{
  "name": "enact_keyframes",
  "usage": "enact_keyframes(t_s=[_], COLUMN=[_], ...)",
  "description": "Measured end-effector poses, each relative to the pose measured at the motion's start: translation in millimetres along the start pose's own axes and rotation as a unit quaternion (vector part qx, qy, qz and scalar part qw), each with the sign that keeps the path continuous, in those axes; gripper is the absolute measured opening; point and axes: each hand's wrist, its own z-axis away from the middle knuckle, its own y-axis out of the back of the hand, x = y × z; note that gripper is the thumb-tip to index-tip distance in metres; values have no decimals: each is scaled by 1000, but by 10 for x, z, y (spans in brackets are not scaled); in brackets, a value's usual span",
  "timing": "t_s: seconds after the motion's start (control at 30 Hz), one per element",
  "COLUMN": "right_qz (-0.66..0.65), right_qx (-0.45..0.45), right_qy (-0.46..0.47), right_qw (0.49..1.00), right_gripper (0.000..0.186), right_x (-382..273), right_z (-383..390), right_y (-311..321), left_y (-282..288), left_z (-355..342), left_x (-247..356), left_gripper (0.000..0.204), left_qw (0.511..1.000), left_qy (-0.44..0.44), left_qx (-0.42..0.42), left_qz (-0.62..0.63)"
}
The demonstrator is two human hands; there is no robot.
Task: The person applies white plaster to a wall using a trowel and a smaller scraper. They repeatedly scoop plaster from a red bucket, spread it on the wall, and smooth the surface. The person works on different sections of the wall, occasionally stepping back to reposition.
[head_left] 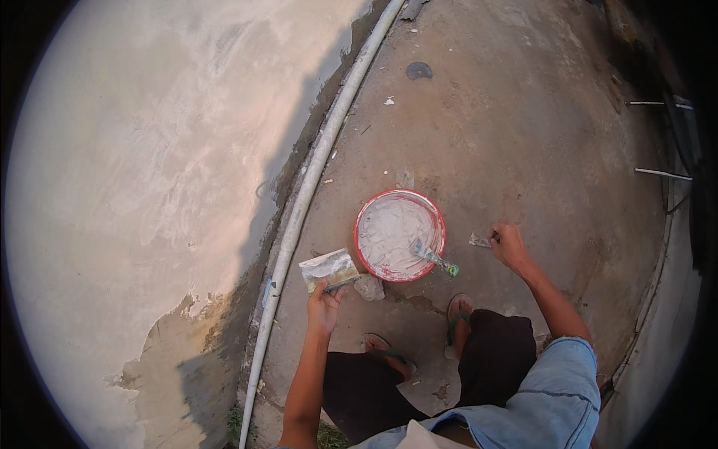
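My left hand (323, 310) grips the lower edge of a flat rectangular putty blade (329, 268), which has white smears across its face. It is held just left of a red-rimmed bucket (439, 212). Thick off-white putty (393, 233) fills much of the bucket. A putty knife with a green handle (434, 256) rests there, its blade on the putty and its handle over the near right rim. Right of the bucket, my right hand (509, 245) is closed on a small putty knife (479, 240); its blade points left, and the fingers hide its handle.
On the left rises a wall (164, 165) with a pale coat and bare, darker patches low down. A long white pipe (303, 206) runs along its foot. Beside the bucket lies a stone (369, 287). Farther off, a dark flat disc piece (419, 70) lies on the concrete ground.
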Motion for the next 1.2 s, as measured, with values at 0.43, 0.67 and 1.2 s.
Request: enact_keyframes(t_s=[0.43,0.67,1.2], right_qz=[184,78,-214], right_qx=[-114,-45,42], right_qy=[-129,-41,215], right_qw=[968,995,952], right_gripper=[49,37,28], right_x=[2111,1763,54], right_z=[39,67,226], right_y=[-1260,-1145,-893], left_y=[-148,-536,-847], left_z=[-514,-972,-885], left_x=[-121,-78,-1400], left_gripper=[42,43,38], left_qw=[976,957,961], left_qy=[37,6,-154], left_qx=[-130,-281,-217], left_qz=[-170,-72,-69])
